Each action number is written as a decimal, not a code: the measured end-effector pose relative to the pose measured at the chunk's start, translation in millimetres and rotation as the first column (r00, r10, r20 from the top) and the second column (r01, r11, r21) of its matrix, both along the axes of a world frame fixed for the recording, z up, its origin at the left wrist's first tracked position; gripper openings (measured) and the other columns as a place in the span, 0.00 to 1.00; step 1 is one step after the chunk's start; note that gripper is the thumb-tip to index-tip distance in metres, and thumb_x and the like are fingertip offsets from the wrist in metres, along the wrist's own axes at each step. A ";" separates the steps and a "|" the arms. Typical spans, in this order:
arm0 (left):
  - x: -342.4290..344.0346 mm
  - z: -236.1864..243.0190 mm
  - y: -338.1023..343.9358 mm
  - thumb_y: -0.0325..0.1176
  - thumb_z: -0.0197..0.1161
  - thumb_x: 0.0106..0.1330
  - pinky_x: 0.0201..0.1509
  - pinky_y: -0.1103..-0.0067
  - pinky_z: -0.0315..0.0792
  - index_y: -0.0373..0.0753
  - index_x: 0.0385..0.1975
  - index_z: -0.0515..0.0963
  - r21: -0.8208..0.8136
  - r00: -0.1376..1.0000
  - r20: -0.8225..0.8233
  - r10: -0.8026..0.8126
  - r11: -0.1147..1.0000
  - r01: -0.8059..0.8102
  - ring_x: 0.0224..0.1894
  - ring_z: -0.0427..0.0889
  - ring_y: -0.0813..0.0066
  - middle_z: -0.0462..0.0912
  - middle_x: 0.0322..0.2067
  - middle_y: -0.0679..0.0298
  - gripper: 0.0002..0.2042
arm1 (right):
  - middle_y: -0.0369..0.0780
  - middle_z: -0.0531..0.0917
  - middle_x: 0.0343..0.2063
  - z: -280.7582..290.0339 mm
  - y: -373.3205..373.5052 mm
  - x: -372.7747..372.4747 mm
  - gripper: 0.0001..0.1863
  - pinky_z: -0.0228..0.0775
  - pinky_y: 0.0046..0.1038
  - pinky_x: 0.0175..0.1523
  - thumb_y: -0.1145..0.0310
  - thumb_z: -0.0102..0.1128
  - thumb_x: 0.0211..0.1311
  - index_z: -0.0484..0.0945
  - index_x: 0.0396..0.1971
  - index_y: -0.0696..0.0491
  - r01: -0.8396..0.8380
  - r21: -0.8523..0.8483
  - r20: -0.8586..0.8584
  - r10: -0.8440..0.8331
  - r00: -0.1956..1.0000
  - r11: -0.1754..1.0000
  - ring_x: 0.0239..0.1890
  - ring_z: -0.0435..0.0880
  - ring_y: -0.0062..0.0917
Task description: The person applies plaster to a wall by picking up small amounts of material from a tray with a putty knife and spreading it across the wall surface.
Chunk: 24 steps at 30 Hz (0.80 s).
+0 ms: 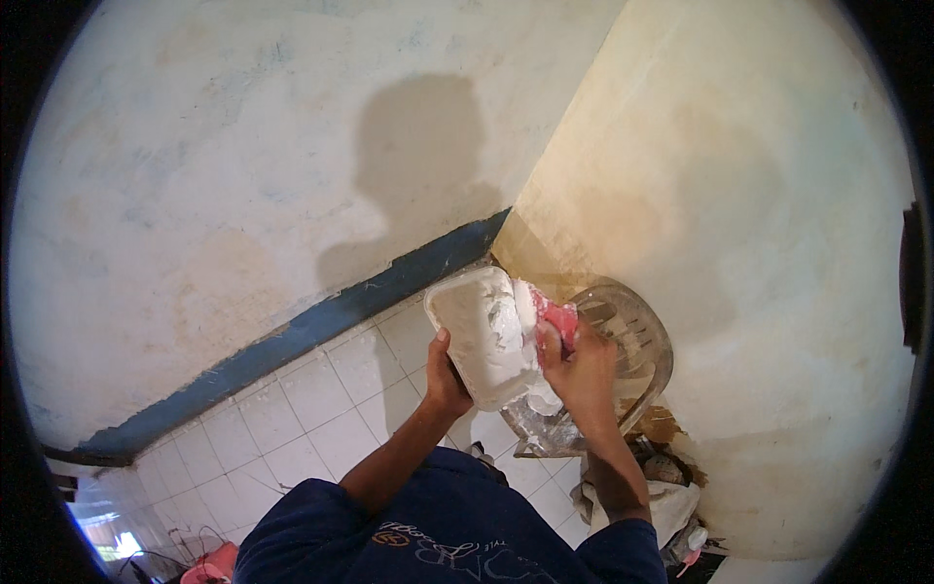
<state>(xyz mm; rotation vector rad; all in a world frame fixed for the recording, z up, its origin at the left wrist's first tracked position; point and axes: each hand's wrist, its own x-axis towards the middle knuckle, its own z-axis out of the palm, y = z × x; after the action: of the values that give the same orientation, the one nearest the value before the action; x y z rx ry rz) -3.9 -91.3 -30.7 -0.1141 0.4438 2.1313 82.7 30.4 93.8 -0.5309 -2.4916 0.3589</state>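
My left hand (446, 378) is closed round the near left side of a white plastic tub (465, 326), its thumb on the rim. The tub tilts, and white paste (504, 329) coats its right half. My right hand (586, 368) grips a pink-red scraper (558, 315) smeared with the same paste. The scraper's pale edge is at the tub's right rim; whether it touches the rim I cannot tell. More white paste (542, 397) shows just below the tub, beside my right wrist.
A dirty plastic chair (662, 350) stands behind my right hand, against the yellowish wall (769, 292). A blue band (321, 316) runs along the foot of the left wall above the tiled floor (268, 419). A pale sack (673, 498) lies at lower right, a pink-red object (212, 565) at lower left.
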 end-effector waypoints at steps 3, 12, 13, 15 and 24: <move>0.7 -2.0 4.5 0.65 0.49 0.62 0.67 0.59 0.63 0.41 0.67 0.59 0.024 0.999 -0.036 -0.008 1.000 0.009 0.62 0.71 0.54 0.69 0.62 0.54 0.40 | 0.48 0.81 0.22 2.5 -12.4 -9.9 0.09 0.74 0.40 0.32 0.72 0.63 0.54 0.79 0.35 0.58 -0.066 0.000 -0.015 0.066 0.998 0.998 0.26 0.82 0.45; 2.9 -18.3 13.6 0.66 0.45 0.65 0.66 0.60 0.65 0.42 0.66 0.61 0.022 1.000 0.003 0.023 0.999 -0.023 0.61 0.72 0.56 0.70 0.61 0.55 0.38 | 0.49 0.81 0.23 24.6 -24.0 -11.8 0.09 0.72 0.40 0.33 0.72 0.63 0.53 0.79 0.35 0.57 -0.191 -0.275 0.080 0.221 0.972 0.942 0.27 0.82 0.45; 3.9 -20.5 14.4 0.66 0.44 0.66 0.66 0.60 0.65 0.42 0.66 0.62 0.016 0.999 0.034 0.037 0.999 -0.038 0.61 0.72 0.56 0.70 0.61 0.55 0.38 | 0.49 0.81 0.23 23.8 -23.1 -12.5 0.09 0.72 0.40 0.33 0.72 0.63 0.53 0.79 0.35 0.57 -0.193 -0.279 0.081 0.223 0.971 0.941 0.27 0.82 0.45; 5.5 -22.8 15.9 0.67 0.43 0.66 0.66 0.60 0.65 0.42 0.66 0.62 0.011 0.997 0.064 0.049 0.999 -0.050 0.61 0.72 0.56 0.70 0.61 0.55 0.38 | 0.49 0.80 0.22 24.2 -21.1 -12.4 0.10 0.72 0.40 0.32 0.70 0.63 0.52 0.79 0.35 0.57 -0.261 -0.253 0.075 0.288 0.955 0.932 0.26 0.81 0.46; 9.3 -24.5 19.1 0.70 0.41 0.65 0.67 0.60 0.64 0.41 0.65 0.62 0.050 0.991 0.122 0.056 0.997 -0.062 0.62 0.71 0.55 0.70 0.61 0.53 0.40 | 0.50 0.82 0.24 6.9 -19.9 -17.9 0.09 0.74 0.32 0.34 0.75 0.63 0.50 0.82 0.34 0.57 -0.255 -0.404 0.095 0.318 0.943 0.878 0.28 0.83 0.44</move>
<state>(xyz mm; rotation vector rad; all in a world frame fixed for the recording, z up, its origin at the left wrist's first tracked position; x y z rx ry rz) 5.4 -72.1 -55.2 -0.2266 0.3157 2.1786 64.8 10.5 100.8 -0.3451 -2.6696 0.9784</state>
